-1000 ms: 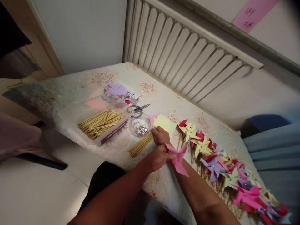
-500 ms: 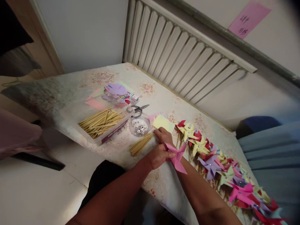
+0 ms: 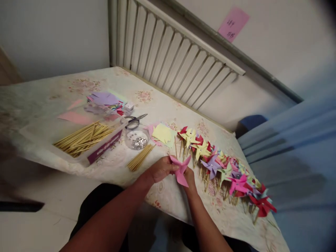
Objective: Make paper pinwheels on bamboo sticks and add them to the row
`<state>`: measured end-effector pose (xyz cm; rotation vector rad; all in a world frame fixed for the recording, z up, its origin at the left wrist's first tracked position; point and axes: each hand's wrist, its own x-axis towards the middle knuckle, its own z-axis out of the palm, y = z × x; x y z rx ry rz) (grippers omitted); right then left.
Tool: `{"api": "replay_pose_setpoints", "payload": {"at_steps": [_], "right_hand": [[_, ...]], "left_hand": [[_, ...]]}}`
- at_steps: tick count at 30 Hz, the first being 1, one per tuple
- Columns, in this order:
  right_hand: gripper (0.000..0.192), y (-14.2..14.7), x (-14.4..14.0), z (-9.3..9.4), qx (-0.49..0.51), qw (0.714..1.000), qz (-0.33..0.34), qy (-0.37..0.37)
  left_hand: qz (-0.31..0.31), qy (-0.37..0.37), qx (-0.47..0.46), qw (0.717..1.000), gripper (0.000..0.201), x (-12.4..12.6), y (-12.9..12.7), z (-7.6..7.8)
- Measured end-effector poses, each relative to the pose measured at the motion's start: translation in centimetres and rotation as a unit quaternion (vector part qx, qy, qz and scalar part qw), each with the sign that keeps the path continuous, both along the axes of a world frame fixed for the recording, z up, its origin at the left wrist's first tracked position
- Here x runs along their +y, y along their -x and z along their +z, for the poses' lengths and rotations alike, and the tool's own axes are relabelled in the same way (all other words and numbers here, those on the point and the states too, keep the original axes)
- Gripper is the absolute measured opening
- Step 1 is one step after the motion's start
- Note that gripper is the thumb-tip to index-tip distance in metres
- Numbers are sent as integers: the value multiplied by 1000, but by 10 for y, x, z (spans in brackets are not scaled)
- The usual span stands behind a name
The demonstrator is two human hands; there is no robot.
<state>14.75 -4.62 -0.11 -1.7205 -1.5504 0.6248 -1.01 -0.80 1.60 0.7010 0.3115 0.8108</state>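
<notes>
My left hand (image 3: 160, 169) pinches a pink paper pinwheel (image 3: 181, 169) just above the near edge of the table (image 3: 52, 91). My right hand (image 3: 191, 179) is right behind and below the pinwheel, mostly hidden by it, fingers closed. A thin wooden stick (image 3: 175, 147) rises from behind the pinwheel and seems to be held in that hand. A small loose bundle of sticks (image 3: 140, 157) lies to the left of my hands. A row of finished coloured pinwheels (image 3: 223, 164) runs off to the right.
A clear bowl of small metal pins (image 3: 136, 140), scissors (image 3: 133, 120), yellow paper (image 3: 164, 133) and a tray of sticks (image 3: 84, 138) lie left of my hands. Cut coloured papers (image 3: 105, 99) sit farther back. A radiator (image 3: 170, 56) lines the wall. Blue fabric (image 3: 288, 140) borders the right.
My right hand has drawn back from the loose stick bundle to behind the pinwheel, with a stick now showing above it. The view has swung to the right.
</notes>
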Motion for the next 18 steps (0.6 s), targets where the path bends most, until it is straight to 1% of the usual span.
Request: {"api": "replay_pose_setpoints", "payload": {"at_steps": [2,5,7,11,14,16,18], "right_hand": [[18,-2,-19,0,72,997,-19,25],[18,-2,-43,2,177,981,-38,75],[19,0,-54,5,234,966,-51,93],[20,3,-66,13,316,939,-72,117],[20,2,-71,15,315,936,-91,123],[21,-1,-73,11,275,948,-98,125],[23,-4,-75,7,207,967,-99,114]], "left_hand": [[28,22,-5,999,30,3,0,1],[75,43,-10,996,34,10,-1,1],[100,45,-17,994,34,14,-1,1],[122,42,-18,991,30,21,-3,-5],[125,48,-15,991,32,24,-3,-8],[122,50,-15,991,33,25,-4,-9],[119,50,-18,992,33,26,-4,-8]]}}
